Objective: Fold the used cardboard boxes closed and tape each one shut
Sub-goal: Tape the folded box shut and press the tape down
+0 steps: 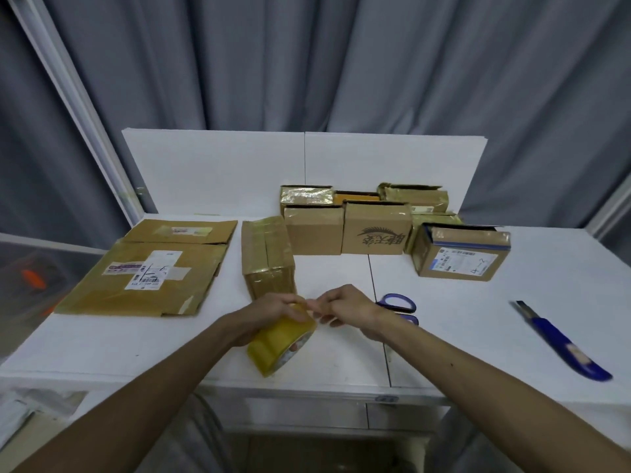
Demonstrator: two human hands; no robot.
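Left hand (269, 307) gripping tape roll (280, 341) near desk (136, 339) front edge, right hand (345, 308) pinching at it, probably freeing end. We'd peel slow, straight, toward nearest box (268, 254).

Left arm: bare forearm, coming in from the lower left and slanting up toward the middle.
Left hand (273, 314): back turned up, fingers curled over the top of the tape roll (283, 341) and gripping it; the roll sits tilted under the fingers.
Right arm: bare forearm, coming in from the lower right, wrist bent slightly inward.
Right hand (348, 308): fingers curled, thumb and forefinger pinching at the roll's upper rim, right beside the left fingertips.
Hands together: fingertips meet; blur hides the exact contact.
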